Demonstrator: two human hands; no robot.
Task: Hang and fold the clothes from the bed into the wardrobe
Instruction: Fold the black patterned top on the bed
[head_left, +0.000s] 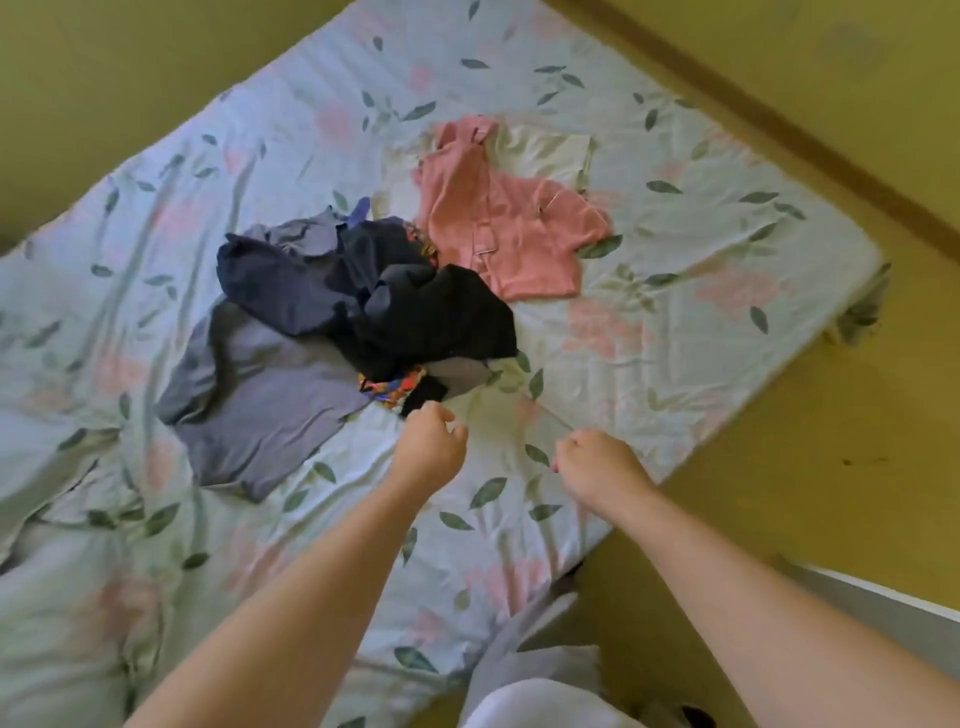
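From the head camera, the job looks barely begun. The garments lie heaped mid-mattress on the rumpled pale bed sheet (675, 291), printed with pink blooms and grey-green leaves, and no wardrobe is in view. Both bare arms reach over the near edge. The left hand (428, 441) hovers just short of the pile with fingers curled in. The right hand (597, 467) is likewise balled over the sheet. A taut straight crease runs toward it, so either hand may be pinching pale cloth, but I cannot tell. The step in hand seems to be choosing a first piece. The next move calls for drawing one garment free without dragging the tangle along, then shaking it flat. Nearest lies a scrap of bright multicoloured patterned fabric (389, 389) under a matte black crumpled garment (441, 317). A navy soft-looking top (280, 286) bunches beside that, over a limp lavender-grey jersey garment (260, 405) spread fairly flat. Farther off, a salmon-pink short-sleeved shirt (509, 228) lies partly on a cream folded cloth (545, 150). Everything looks thin, floppy and easily creased.
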